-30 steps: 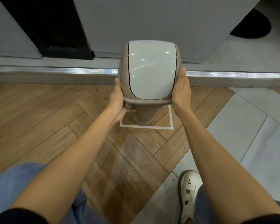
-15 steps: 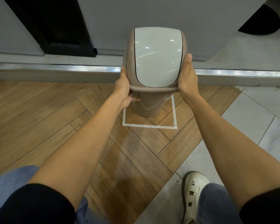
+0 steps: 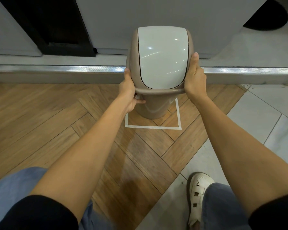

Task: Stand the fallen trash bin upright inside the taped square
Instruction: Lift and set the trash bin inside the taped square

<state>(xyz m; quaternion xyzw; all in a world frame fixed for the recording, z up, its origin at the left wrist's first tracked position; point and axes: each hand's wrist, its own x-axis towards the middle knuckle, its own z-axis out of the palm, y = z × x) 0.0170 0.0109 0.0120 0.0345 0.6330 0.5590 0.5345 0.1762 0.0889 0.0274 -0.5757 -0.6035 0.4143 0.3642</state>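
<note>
The beige trash bin (image 3: 154,107) with its white swing lid (image 3: 163,57) stands upright, its base inside the white taped square (image 3: 152,126) on the wooden floor. My left hand (image 3: 129,95) grips the bin's left side under the lid rim. My right hand (image 3: 194,78) clasps the right side of the lid collar, thumb pointing up along it. The square's far edge is hidden behind the bin.
A metal-edged step (image 3: 73,69) runs across just behind the bin, with a grey wall panel (image 3: 156,12) and a dark opening (image 3: 56,25) beyond. Grey tiles (image 3: 256,117) lie to the right. My white sandal (image 3: 198,196) rests near the bottom right.
The bin has shifted slightly away from me and stands straighter over the square. Both hands stay on its sides.
</note>
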